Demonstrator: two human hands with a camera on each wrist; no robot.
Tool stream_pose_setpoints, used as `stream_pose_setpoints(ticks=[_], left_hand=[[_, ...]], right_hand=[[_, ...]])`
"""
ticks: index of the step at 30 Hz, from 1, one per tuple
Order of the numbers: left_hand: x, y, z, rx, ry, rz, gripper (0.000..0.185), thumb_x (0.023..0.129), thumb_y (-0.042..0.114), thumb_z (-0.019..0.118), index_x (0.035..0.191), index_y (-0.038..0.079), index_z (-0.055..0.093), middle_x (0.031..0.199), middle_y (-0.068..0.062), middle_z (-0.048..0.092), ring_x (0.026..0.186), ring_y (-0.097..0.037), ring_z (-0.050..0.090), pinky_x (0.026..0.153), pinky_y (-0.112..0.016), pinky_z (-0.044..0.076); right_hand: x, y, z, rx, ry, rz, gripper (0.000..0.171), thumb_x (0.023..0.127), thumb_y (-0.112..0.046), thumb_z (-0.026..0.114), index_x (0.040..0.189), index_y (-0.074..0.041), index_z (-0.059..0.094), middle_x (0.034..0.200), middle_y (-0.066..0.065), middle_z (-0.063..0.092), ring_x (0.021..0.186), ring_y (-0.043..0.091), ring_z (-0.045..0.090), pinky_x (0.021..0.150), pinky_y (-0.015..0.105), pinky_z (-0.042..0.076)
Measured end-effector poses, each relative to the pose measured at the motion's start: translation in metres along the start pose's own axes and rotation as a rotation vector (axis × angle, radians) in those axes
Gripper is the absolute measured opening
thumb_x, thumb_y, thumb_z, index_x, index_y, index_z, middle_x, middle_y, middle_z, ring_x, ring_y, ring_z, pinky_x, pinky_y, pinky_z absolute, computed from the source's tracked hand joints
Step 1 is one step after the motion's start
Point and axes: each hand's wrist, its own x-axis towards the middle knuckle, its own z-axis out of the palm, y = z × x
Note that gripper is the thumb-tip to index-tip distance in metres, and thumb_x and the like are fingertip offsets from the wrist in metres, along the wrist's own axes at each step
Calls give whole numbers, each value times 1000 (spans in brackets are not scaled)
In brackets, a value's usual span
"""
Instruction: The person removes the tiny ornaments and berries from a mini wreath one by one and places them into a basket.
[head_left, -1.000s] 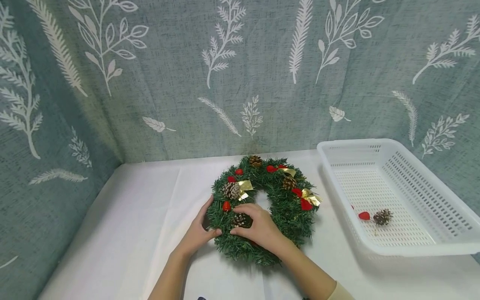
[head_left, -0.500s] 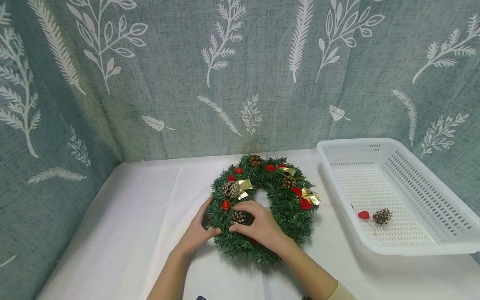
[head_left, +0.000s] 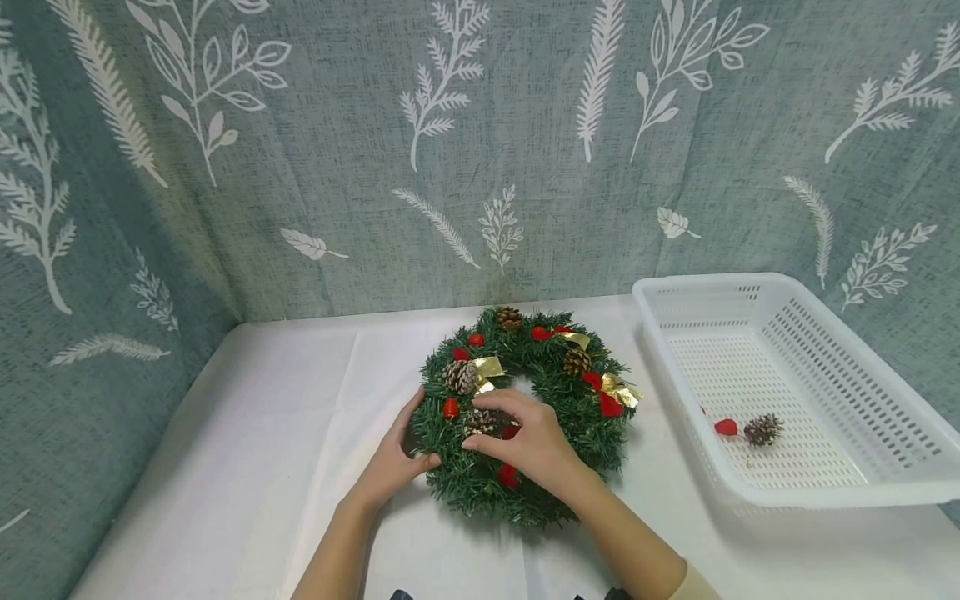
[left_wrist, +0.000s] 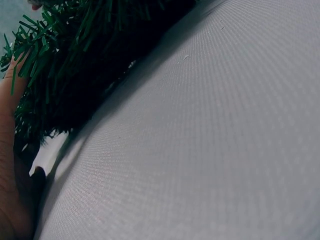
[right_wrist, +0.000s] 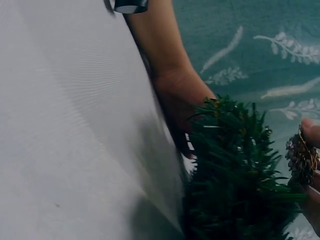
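while the left hand braces the near-left rim of the christmas wreath, thumb and fingers curled onto its green needles, the right hand pinches a small pine cone on the ring. the wreath lies mid-table on the white cloth; a white basket at the right edge holds a loose pine cone. it looks like the plucking step; next, probably a firm pull on the cone while the wreath stays pinned.
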Motion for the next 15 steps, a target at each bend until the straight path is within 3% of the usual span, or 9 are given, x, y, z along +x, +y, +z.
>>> stream_pose_setpoints(ticks=[8, 15], left_hand=[[0, 0, 0, 1, 2, -3, 106, 70, 67, 67, 153, 29, 14, 159, -6, 13, 142, -42, 12, 107, -69, 13], [0, 1, 0, -8, -6, -8, 105, 71, 66, 68, 153, 30, 14, 159, -6, 12, 143, -41, 10, 106, -70, 13]], right_hand=[[1, -7, -10, 16, 24, -11, 41, 72, -17, 83, 110, -8, 69, 114, 6, 67, 106, 19, 63, 85, 30, 54], [3, -11, -19, -14, 71, -91, 41, 69, -13, 84, 107, -4, 69, 112, 9, 67, 105, 22, 63, 85, 32, 55]])
